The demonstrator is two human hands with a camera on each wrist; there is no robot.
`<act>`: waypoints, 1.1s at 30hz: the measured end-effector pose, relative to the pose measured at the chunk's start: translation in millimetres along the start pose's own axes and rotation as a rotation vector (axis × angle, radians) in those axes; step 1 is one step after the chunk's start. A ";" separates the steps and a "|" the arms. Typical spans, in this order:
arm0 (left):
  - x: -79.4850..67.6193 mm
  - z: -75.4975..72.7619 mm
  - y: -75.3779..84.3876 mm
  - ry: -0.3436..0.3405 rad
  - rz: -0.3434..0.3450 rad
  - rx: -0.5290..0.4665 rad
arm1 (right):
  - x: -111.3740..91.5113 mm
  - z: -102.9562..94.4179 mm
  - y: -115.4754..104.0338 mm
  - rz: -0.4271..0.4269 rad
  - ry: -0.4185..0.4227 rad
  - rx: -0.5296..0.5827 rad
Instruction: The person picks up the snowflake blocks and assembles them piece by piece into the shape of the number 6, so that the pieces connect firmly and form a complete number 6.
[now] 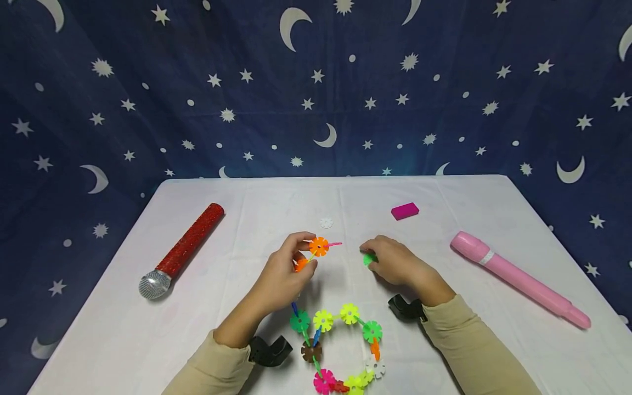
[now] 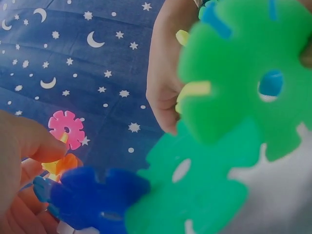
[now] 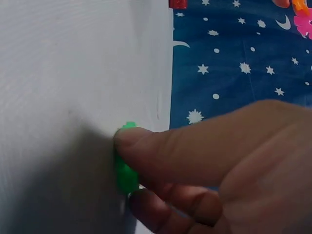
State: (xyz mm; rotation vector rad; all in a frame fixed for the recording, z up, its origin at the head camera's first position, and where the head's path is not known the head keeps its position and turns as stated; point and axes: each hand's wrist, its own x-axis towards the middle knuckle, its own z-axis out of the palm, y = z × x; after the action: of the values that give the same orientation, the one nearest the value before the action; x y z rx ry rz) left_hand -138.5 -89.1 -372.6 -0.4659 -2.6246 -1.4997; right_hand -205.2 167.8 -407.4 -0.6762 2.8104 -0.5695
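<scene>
My left hand grips the upper end of a chain of joined, notched flower-shaped plastic discs, beside an orange disc. A pink disc sticks out at the tip. Further down, a blue disc and green discs follow in the left wrist view. The chain runs to a ring of several coloured discs on the table, including a brown disc. To the right, my right hand pinches a loose green disc between thumb and fingers, low over the tabletop; the fingers partly hide it.
A white disc lies behind the hands on the white-covered table. Beyond the right hand is a magenta block. A red microphone lies at left, a pink pen-shaped object at right. A starry blue cloth hangs behind.
</scene>
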 end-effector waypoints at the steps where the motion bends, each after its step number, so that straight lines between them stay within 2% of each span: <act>1: 0.2 0.1 0.2 0.004 0.000 0.006 | -0.5 -0.9 0.3 0.000 0.004 0.010; 5: 0.5 0.0 0.9 0.020 0.009 0.023 | -3.9 -6.0 0.0 -0.007 0.074 0.140; 8: 0.3 -0.3 1.1 0.036 0.028 0.027 | -9.1 -12.8 -5.4 -0.028 0.130 0.355; 12: -0.2 -0.7 1.2 0.058 0.066 0.024 | -17.9 -23.0 -17.8 -0.088 0.161 0.656; 15: -0.4 -0.3 1.3 0.073 0.097 0.020 | -24.7 -29.8 -28.7 -0.126 0.169 0.780; 20: -1.0 0.6 1.9 0.089 0.137 0.020 | -32.0 -35.0 -41.3 -0.159 0.196 0.843; 28: -1.9 1.5 3.0 0.097 0.175 0.026 | -34.8 -35.4 -46.2 -0.155 0.248 0.840; 33: -3.2 2.4 5.5 0.100 0.194 0.029 | -36.4 -34.6 -50.9 -0.181 0.268 0.827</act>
State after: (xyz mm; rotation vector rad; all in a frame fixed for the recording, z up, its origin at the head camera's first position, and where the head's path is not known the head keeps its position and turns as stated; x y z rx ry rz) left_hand -133.6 -85.2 -370.0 -0.6072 -2.4429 -1.3860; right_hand -162.6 154.3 -351.6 -0.6911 2.3694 -1.8137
